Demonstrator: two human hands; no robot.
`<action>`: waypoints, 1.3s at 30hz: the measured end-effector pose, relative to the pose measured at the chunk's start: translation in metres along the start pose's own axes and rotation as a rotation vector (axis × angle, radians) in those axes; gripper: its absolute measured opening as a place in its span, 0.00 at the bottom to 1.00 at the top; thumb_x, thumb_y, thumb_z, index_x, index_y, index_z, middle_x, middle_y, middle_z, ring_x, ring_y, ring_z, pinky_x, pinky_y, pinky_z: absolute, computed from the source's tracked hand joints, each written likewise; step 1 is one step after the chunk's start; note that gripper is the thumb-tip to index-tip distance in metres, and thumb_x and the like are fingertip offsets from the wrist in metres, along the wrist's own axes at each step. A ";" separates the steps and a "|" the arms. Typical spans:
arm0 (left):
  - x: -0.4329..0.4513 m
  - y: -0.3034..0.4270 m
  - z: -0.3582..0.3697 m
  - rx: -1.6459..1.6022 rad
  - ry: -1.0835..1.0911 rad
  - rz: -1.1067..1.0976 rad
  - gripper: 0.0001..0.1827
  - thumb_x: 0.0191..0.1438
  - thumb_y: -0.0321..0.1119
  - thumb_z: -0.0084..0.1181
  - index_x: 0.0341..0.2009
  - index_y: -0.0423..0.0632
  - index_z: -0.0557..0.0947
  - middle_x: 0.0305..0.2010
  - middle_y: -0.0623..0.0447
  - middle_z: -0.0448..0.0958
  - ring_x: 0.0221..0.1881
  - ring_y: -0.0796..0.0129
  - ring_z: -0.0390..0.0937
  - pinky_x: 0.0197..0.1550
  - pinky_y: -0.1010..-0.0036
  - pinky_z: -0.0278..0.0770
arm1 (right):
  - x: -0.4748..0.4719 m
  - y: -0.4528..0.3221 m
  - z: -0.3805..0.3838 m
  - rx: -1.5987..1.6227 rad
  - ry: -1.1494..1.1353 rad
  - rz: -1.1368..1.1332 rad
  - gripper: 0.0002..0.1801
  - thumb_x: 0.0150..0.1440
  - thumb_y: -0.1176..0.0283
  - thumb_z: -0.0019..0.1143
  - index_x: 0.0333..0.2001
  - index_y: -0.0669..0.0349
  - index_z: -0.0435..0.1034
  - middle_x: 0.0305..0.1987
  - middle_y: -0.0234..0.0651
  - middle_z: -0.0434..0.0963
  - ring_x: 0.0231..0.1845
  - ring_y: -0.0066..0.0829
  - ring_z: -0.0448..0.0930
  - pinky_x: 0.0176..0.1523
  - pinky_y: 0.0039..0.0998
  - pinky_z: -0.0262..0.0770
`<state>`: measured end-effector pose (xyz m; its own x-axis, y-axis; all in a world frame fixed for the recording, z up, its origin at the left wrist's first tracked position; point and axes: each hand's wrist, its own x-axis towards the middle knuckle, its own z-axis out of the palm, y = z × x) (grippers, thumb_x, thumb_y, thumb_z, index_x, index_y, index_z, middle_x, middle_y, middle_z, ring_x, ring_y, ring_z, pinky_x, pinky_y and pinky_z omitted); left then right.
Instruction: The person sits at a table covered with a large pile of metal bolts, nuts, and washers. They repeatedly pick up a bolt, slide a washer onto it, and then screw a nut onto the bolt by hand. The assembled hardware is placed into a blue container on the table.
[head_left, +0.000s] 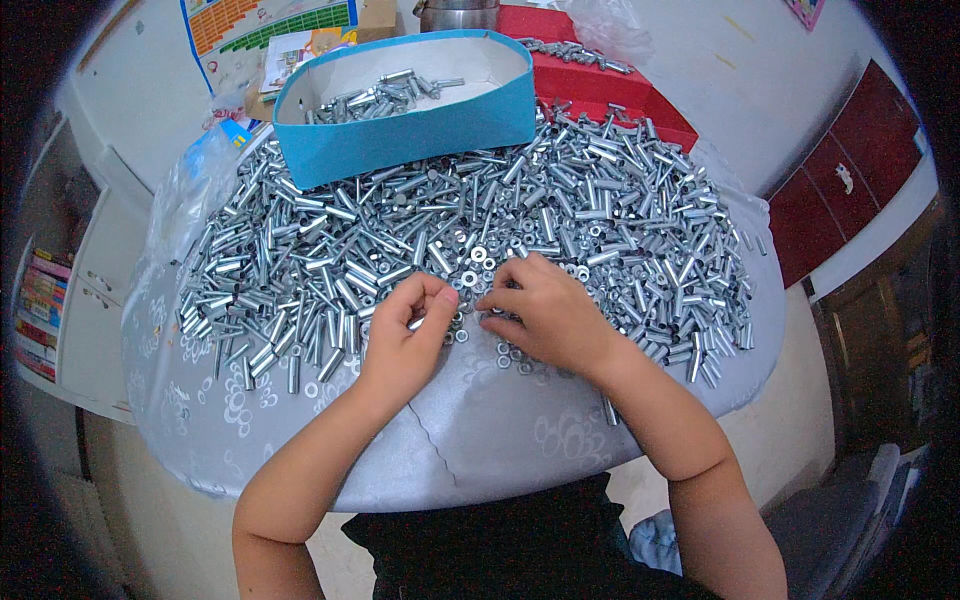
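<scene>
A broad heap of shiny metal sleeves and bolts (322, 217) covers much of the table before me. Loose hex nuts and washers (469, 279) lie at the heap's near middle, between my hands. My left hand (409, 330) is curled at the near edge, thumb against the bent fingers. A bit of bright metal shows under its palm; whether it is gripped cannot be told. My right hand (551, 315) reaches in from the right, thumb and fingers apart, fingertips down among the nuts. More hex nuts (504, 356) sit below its thumb.
A blue fabric bin (412, 139) with metal parts inside stands on the heap's far side. Behind it is a red box (660, 109), also with parts. A patterned silver-grey cloth (510, 450) covers the round-edged table. One sleeve (611, 411) lies by my right forearm.
</scene>
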<state>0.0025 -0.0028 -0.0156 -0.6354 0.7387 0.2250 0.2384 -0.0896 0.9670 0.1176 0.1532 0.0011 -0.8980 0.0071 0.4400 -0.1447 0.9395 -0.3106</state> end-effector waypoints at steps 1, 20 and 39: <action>0.000 0.000 0.001 -0.005 0.005 0.011 0.07 0.57 0.32 0.51 0.30 0.42 0.74 0.24 0.60 0.70 0.26 0.82 0.65 0.30 0.83 0.65 | 0.000 0.000 0.001 0.008 0.005 -0.002 0.09 0.43 0.71 0.63 0.32 0.57 0.75 0.32 0.32 0.71 0.35 0.34 0.71 0.39 0.31 0.69; -0.001 0.000 0.000 0.008 -0.009 0.011 0.08 0.57 0.33 0.49 0.28 0.43 0.74 0.22 0.62 0.66 0.24 0.82 0.61 0.27 0.83 0.60 | 0.004 -0.015 -0.011 0.881 -0.091 0.280 0.09 0.51 0.74 0.60 0.37 0.62 0.71 0.32 0.31 0.76 0.35 0.19 0.76 0.40 0.22 0.71; -0.007 0.012 -0.007 -0.143 -0.235 -0.062 0.10 0.56 0.35 0.50 0.26 0.44 0.73 0.21 0.63 0.64 0.25 0.82 0.58 0.27 0.82 0.56 | 0.003 -0.010 -0.006 1.005 -0.075 0.253 0.09 0.46 0.76 0.66 0.30 0.62 0.71 0.28 0.25 0.72 0.31 0.14 0.72 0.36 0.19 0.69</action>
<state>0.0050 -0.0136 -0.0048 -0.4541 0.8787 0.1473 0.0880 -0.1202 0.9888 0.1187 0.1455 0.0106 -0.9689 0.1107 0.2215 -0.1975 0.1942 -0.9609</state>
